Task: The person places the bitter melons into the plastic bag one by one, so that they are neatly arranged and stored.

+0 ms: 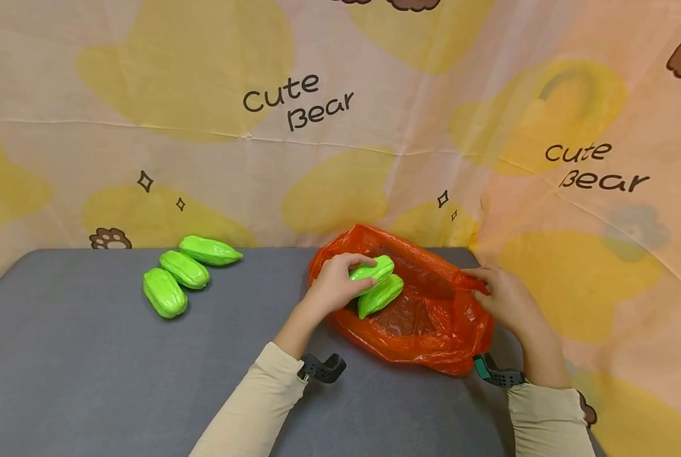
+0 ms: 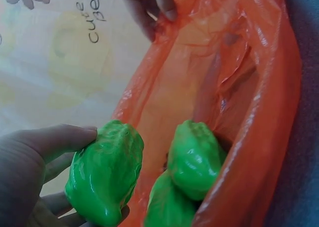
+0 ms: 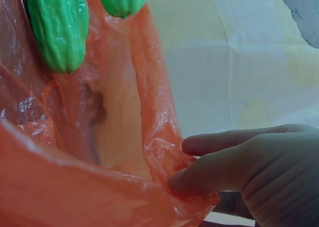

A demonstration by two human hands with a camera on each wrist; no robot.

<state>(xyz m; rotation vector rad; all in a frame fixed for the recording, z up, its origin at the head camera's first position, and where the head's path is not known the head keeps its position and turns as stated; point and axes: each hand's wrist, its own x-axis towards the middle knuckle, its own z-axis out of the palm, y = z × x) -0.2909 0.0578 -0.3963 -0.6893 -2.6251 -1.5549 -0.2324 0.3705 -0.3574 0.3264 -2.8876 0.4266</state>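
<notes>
A glossy green ridged gourd (image 1: pixel 381 268) is gripped between the thumb and fingers of my left hand (image 1: pixel 337 279), above the bag's opening. The red plastic bag (image 1: pixel 471 317) lies with its mouth spread wide. Inside it rests another green gourd (image 1: pixel 383 296), just below the held one; the left wrist view shows a second gourd (image 2: pixel 169 204) beside it, partly hidden by the bag's edge. At the bag's right end, my right hand (image 1: pixel 506 295) pinches the rim between thumb and fingers, seen closely in the right wrist view.
Three more green gourds (image 1: pixel 165 293) lie in a slanting row at the left rear of the grey table (image 1: pixel 117 381). A printed cloth (image 1: pixel 203 158) hangs behind the table and along its right side, close to the bag and right arm.
</notes>
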